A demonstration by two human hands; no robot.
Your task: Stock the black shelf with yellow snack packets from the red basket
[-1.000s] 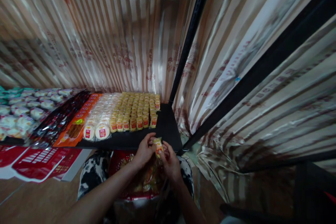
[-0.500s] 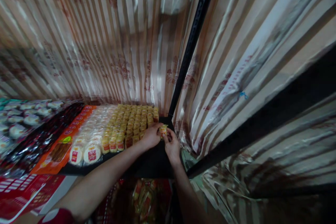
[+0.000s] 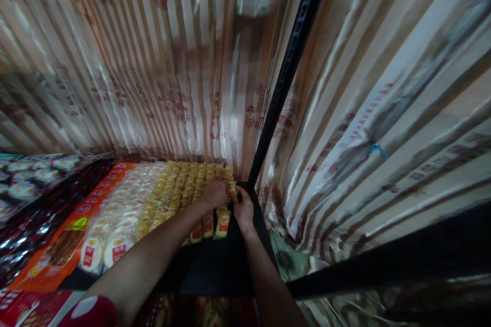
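A small yellow wrapped snack pack (image 3: 231,188) is pinched between my two hands, at the right end of the rows on the shelf. My left hand (image 3: 215,194) reaches over the nearby packs with its fingers closed on the pack's left side. From the right, my right hand (image 3: 243,207) grips the same pack with thumb and fingers. Rows of matching yellow snack packs (image 3: 180,186) stand tightly side by side just left of my hands. One front pack with a red label (image 3: 222,223) shows below my left hand.
Clear-wrapped white round packs (image 3: 118,249), an orange snack bag (image 3: 63,250) and dark shiny packets (image 3: 46,204) lie to the left on the black shelf (image 3: 199,271). A black upright post (image 3: 282,82) stands behind on the right. Striped plastic sheeting (image 3: 184,61) hangs behind.
My hands have moved left and farther back, bringing the snack pack from over the bare shelf strip to the right end of the rows. The view has shifted, so the shelf sits lower.
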